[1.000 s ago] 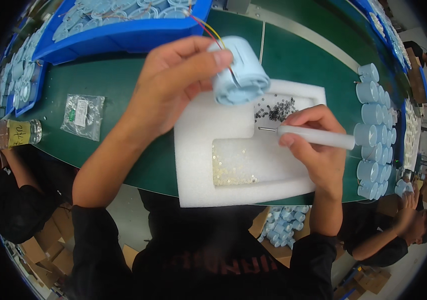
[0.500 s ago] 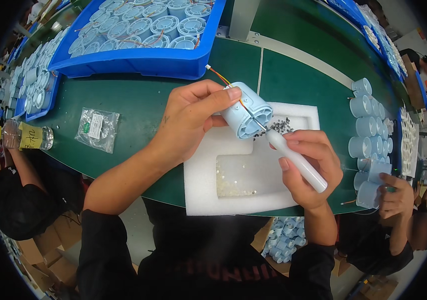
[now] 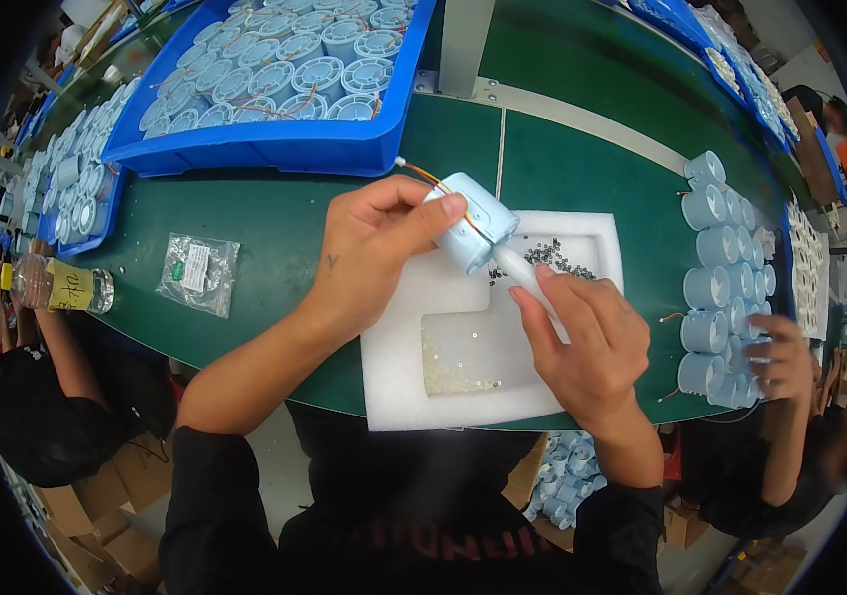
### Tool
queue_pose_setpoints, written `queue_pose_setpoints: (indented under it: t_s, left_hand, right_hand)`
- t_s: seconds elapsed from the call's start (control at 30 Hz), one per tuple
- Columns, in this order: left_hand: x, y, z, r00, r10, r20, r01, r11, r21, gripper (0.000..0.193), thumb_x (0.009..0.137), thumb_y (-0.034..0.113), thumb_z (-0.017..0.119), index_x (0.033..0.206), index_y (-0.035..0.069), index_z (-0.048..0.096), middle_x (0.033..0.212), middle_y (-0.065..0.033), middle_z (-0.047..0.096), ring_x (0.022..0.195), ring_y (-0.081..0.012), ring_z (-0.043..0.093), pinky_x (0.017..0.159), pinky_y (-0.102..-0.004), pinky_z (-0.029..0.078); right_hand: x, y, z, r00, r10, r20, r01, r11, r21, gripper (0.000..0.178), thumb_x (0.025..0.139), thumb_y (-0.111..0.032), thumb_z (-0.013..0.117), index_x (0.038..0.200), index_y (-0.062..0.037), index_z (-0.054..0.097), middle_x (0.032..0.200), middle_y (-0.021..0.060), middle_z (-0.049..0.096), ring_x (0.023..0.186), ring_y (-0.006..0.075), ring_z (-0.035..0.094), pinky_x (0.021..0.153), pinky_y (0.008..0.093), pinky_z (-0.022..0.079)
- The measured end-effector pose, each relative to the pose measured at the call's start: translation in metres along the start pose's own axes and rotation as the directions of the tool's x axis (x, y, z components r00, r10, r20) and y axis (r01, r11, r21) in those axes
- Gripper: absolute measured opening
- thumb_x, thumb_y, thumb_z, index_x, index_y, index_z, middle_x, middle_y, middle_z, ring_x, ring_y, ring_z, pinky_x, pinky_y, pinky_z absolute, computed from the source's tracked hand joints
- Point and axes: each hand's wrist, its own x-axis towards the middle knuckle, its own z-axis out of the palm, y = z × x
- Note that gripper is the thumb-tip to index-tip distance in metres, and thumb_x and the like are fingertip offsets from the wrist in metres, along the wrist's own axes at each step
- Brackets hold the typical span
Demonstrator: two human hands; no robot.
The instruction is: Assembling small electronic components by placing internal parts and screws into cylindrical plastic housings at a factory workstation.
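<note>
My left hand (image 3: pixel 379 243) grips a pale blue cylindrical part (image 3: pixel 476 224) with thin red and yellow wires trailing from its top, tilted over a white foam tray (image 3: pixel 413 397). My right hand (image 3: pixel 582 342) holds a white pen-shaped screwdriver (image 3: pixel 520 274) whose tip meets the part's lower face. The tray's upper pocket holds several small dark screws (image 3: pixel 557 260). Its lower pocket holds several tiny clear washers (image 3: pixel 448 369).
A blue bin (image 3: pixel 275 149) of the same pale blue parts stands at the back. More finished parts (image 3: pixel 721 288) stand in rows at the right, where another person's hand (image 3: pixel 785 357) reaches. A clear bag (image 3: pixel 197 273) and a bottle (image 3: pixel 56 288) lie at left on the green belt (image 3: pixel 582 169).
The left hand has lowered and tilted the blue part toward the tray. The right hand has swung the screwdriver from lying sideways to pointing up into the part.
</note>
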Motion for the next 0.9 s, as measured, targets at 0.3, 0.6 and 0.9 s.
queue_pose_setpoints:
  t_s: [0.3, 0.6, 0.9]
  left_hand:
    - [0.001, 0.005, 0.013, 0.967, 0.237, 0.096, -0.255, 0.922, 0.293, 0.009, 0.086, 0.006, 0.066, 0.086, -0.003, 0.065, 0.085, -0.0045, 0.063, 0.077, -0.0069, 0.056, 0.068, -0.0216, 0.045]
    - [0.009, -0.004, 0.014, 0.926, 0.337, 0.172, -0.377, 0.785, 0.491, 0.009, 0.082, 0.005, 0.069, 0.086, -0.003, 0.065, 0.092, -0.0079, 0.062, 0.086, -0.0083, 0.056, 0.068, -0.0217, 0.046]
    - [-0.002, 0.002, 0.007, 0.633, 0.555, 0.54, -0.704, 0.123, 0.699, 0.08, 0.063, 0.0, 0.079, 0.132, -0.002, 0.039, 0.136, -0.0217, 0.038, 0.117, -0.0334, 0.051, 0.092, -0.036, 0.051]
  right_hand:
    - [0.001, -0.014, 0.007, 0.955, 0.294, 0.052, -0.297, 0.952, 0.078, 0.028, 0.075, -0.001, 0.073, 0.101, 0.0034, 0.064, 0.063, 0.0071, 0.052, 0.044, 0.0178, 0.049, 0.04, 0.0307, 0.039]
    - [-0.002, -0.005, 0.005, 0.913, 0.403, 0.057, -0.406, 0.892, 0.197, 0.02, 0.08, -0.006, 0.067, 0.1, -0.0012, 0.065, 0.07, 0.012, 0.058, 0.055, 0.0281, 0.057, 0.047, 0.0369, 0.044]
    - [0.005, 0.018, -0.012, 0.948, 0.194, 0.253, -0.259, 0.932, 0.254, 0.054, 0.064, 0.0, 0.064, 0.117, -0.0114, 0.062, 0.075, 0.0065, 0.058, 0.061, 0.0255, 0.06, 0.056, 0.0372, 0.05]
